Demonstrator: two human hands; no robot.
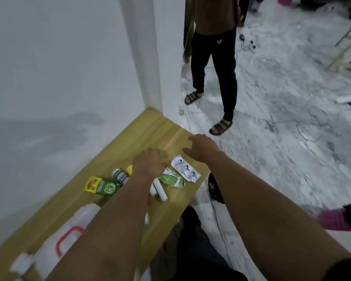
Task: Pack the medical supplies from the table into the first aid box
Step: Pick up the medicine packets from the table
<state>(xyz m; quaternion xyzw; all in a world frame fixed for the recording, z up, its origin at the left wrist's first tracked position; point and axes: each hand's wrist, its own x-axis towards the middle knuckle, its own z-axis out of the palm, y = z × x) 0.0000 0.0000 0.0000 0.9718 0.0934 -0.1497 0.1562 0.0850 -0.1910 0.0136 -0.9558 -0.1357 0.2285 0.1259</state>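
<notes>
On the wooden table (156, 126) lie a white blister strip (185, 168), a crumpled green and white sachet (171, 178), two white tubes (159, 191), a green sachet (107, 187), a yellow packet (92, 183) and a small white bottle (120, 175). My left hand (150, 162) hovers palm down over the pile, hiding a yellow item (129, 169); its fingers are hidden. My right hand (202, 148) reaches past the strip, fingers apart, holding nothing. The white first aid box (55, 246) with a red handle lies shut at the near left, partly under my left forearm.
A white wall runs along the table's left side. A person in black trousers and sandals (213, 74) stands just beyond the table's far corner. Cables litter the white floor on the right. A black round object (215, 188) sits on the floor by the table's right edge.
</notes>
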